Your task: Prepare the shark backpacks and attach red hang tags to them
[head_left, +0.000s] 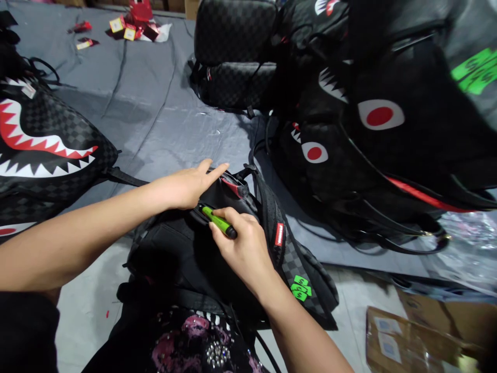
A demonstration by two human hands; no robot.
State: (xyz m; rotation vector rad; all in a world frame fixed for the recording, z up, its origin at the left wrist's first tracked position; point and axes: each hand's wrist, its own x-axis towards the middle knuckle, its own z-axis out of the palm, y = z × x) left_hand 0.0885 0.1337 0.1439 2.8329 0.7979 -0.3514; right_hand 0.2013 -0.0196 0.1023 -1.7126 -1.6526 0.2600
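You work over a counter (155, 114) spread with a wrinkled grey cloth. At its far left edge lie small red and yellow boxes (130, 26) and scraps. A shark-mouth backpack (42, 140) with red and white teeth lies flat on your left, and a pile of black backpacks (349, 119) with red-and-white eyes fills the right side and the far middle. At the lower right sits a cardboard box (411, 342), with clear plastic wrap (466, 243) beyond it. At the bottom edge, close to you, is dark fabric with pink flowers and studs (202, 347).

Right in front of you lies a black bag (186, 254), checkered on its right side, with a red tag (279, 234) and green stickers (300, 288) there. Its top opening faces away from you, showing a red lining.

Your left hand (186, 186) rests on the bag's top edge, palm down, fingers (215, 170) stretched out and loosely together, pointing right toward the opening; it grips nothing that you can see, it only presses on the fabric.

Your right hand (243, 246) is closed around a green marker (218, 223). The marker lies slanted, its black cap end by your thumb and its green barrel running up-left, so that its far end touches the bag just beneath your left palm. The two hands sit just beside each other, the marker bridging the small gap between them, above the bag's dark upper panel.
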